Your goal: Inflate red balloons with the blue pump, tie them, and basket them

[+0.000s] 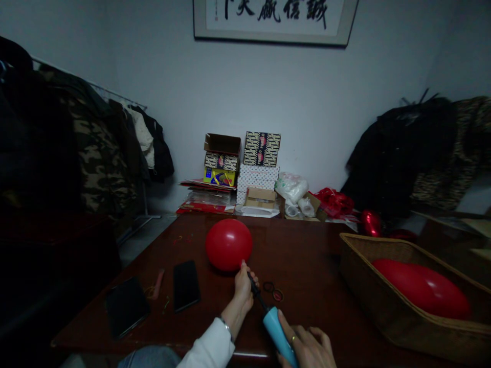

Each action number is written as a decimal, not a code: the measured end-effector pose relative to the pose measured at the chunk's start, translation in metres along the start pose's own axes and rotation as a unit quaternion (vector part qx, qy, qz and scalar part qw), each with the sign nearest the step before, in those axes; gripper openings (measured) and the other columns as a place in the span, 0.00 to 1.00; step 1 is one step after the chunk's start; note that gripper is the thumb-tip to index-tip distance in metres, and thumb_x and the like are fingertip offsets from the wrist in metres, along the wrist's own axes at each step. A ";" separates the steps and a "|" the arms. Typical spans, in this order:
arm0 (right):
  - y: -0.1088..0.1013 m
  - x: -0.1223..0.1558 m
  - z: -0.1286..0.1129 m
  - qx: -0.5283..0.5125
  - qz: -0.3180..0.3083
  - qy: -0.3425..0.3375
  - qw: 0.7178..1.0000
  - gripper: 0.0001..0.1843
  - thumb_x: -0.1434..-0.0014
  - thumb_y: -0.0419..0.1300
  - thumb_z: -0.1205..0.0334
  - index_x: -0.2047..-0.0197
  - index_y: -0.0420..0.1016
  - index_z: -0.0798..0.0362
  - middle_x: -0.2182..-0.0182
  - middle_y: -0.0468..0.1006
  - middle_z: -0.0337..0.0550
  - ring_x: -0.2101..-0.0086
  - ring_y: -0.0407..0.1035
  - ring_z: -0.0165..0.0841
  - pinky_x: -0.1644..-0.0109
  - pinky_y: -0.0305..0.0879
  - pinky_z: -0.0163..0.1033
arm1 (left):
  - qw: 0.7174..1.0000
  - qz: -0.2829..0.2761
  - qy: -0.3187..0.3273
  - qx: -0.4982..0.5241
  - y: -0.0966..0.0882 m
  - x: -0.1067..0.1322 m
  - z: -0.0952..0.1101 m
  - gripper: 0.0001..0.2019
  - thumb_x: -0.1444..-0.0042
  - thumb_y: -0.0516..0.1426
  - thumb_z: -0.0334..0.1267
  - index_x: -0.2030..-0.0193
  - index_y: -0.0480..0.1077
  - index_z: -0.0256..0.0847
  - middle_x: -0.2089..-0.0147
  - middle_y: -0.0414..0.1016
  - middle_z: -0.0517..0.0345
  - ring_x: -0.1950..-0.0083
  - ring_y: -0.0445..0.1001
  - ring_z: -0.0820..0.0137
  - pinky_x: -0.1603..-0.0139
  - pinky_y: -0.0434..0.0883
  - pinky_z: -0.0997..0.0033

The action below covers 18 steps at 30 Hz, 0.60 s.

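A red balloon, partly blown up, rests on the dark wooden table. My left hand pinches its neck against the black nozzle of a light blue hand pump. My right hand, at the bottom edge, is wrapped round the lower end of the pump. The pump slants from the balloon's neck down to the right. A watch shows at my left wrist below a white sleeve.
Two dark phones and a pink item lie at left. A wicker basket at right holds red balloons. Small rings lie by the pump. Boxes and bags are stacked at the far edge; coats hang on both sides.
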State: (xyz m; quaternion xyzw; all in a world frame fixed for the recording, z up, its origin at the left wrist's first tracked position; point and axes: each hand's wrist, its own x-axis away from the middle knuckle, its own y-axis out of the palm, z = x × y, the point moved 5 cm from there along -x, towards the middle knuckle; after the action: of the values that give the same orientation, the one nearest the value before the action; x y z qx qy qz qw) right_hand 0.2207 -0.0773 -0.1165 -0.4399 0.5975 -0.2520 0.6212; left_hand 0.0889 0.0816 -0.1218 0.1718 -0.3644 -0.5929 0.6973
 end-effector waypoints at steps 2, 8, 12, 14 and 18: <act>-0.004 -0.016 -0.008 -0.018 -0.036 -0.026 0.999 0.36 0.51 0.56 0.63 0.37 0.56 0.42 0.66 0.77 0.38 0.65 0.71 0.35 0.54 0.52 0.43 | 1.000 -0.002 -0.003 0.000 0.000 0.001 -0.002 0.25 0.58 0.60 0.61 0.75 0.56 0.42 0.85 0.57 0.70 0.86 0.57 0.80 0.84 0.54 0.78; -0.010 -0.038 -0.022 -0.009 -0.063 0.026 0.998 0.32 0.49 0.56 0.64 0.39 0.60 0.47 0.66 0.76 0.40 0.64 0.71 0.35 0.52 0.50 0.44 | 1.000 -0.005 -0.006 0.001 -0.003 -0.001 -0.008 0.25 0.59 0.61 0.61 0.74 0.57 0.42 0.85 0.59 0.69 0.85 0.58 0.79 0.83 0.55 0.78; -0.002 -0.032 -0.020 -0.012 -0.062 0.011 0.998 0.33 0.47 0.55 0.63 0.38 0.57 0.47 0.66 0.76 0.40 0.64 0.71 0.34 0.53 0.50 0.43 | 1.000 -0.013 -0.007 -0.010 -0.002 -0.003 -0.008 0.25 0.58 0.60 0.61 0.74 0.57 0.42 0.85 0.59 0.69 0.85 0.58 0.79 0.83 0.55 0.77; 0.003 -0.028 -0.017 -0.008 -0.057 0.009 0.998 0.34 0.47 0.55 0.63 0.37 0.56 0.47 0.65 0.76 0.39 0.64 0.71 0.34 0.53 0.50 0.43 | 1.000 -0.017 -0.007 -0.012 -0.001 -0.003 -0.008 0.25 0.58 0.60 0.61 0.75 0.57 0.42 0.85 0.58 0.69 0.85 0.58 0.79 0.83 0.55 0.77; 0.007 -0.021 -0.014 0.006 -0.029 -0.007 1.000 0.35 0.48 0.56 0.63 0.37 0.54 0.47 0.66 0.76 0.38 0.65 0.71 0.33 0.54 0.52 0.42 | 1.000 -0.013 -0.007 -0.022 0.000 0.000 -0.007 0.25 0.57 0.60 0.62 0.75 0.56 0.42 0.85 0.57 0.69 0.85 0.57 0.79 0.83 0.55 0.77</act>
State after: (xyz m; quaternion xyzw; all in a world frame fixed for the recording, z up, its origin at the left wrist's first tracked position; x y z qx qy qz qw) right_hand 0.2029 -0.0599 -0.1100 -0.4551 0.5787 -0.2701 0.6205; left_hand 0.0934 0.0799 -0.1265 0.1576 -0.3538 -0.6111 0.6903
